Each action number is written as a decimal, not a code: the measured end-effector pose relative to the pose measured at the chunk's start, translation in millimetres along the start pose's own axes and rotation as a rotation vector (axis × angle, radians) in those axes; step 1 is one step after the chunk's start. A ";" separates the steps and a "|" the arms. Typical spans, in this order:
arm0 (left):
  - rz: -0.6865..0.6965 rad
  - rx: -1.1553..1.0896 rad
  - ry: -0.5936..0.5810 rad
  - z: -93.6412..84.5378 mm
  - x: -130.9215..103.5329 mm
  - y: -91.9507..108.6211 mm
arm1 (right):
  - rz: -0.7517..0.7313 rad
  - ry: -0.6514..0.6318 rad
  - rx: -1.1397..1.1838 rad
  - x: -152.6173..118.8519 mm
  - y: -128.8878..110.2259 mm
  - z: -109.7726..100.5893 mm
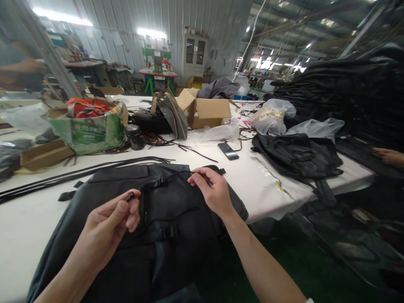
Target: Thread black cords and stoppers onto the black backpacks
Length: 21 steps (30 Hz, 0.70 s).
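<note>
A black backpack lies flat on the white table in front of me, with dark buckles and cords on its face. Above its left part, my left hand is closed, pinching a small black cord end between thumb and forefinger. My right hand pinches a thin black cord near the bag's upper right edge. That cord runs left from the fingers toward a black buckle. A second cord lies loose across the bag below. Whether both hands hold the same cord I cannot tell.
Long black cords stretch across the table at left. Behind the bag are a phone, a black jar, a green bag and an open cardboard box. Another black backpack lies at right, near another person's hand.
</note>
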<state>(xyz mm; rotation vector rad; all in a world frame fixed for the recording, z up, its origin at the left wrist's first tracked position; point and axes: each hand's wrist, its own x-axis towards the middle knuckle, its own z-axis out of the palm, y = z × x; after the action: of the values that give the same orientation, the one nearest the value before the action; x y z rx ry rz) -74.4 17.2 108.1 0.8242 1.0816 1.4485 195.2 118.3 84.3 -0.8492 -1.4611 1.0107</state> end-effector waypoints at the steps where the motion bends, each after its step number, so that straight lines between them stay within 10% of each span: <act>1: 0.003 -0.001 -0.003 -0.7 1.5 -0.3 | 0.019 0.029 0.036 3.9 -0.8 -1.1; 6: 0.031 0.014 -0.049 -5.0 8.2 -9.7 | -0.006 0.028 0.196 21.4 -17.5 -8.1; 13: 0.064 0.020 -0.138 -5.0 14.9 -20.6 | -0.290 -0.248 -0.180 11.1 -49.9 0.5; 21: 0.029 0.078 -0.200 -6.6 20.8 -38.1 | -0.426 -0.212 -0.175 -10.4 -29.8 36.5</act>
<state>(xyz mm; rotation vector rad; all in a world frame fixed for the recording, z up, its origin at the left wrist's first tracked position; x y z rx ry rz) -70.5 36.0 68.6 1.0214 0.9825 1.3235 161.3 92.7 107.1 -0.5269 -1.8360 0.6723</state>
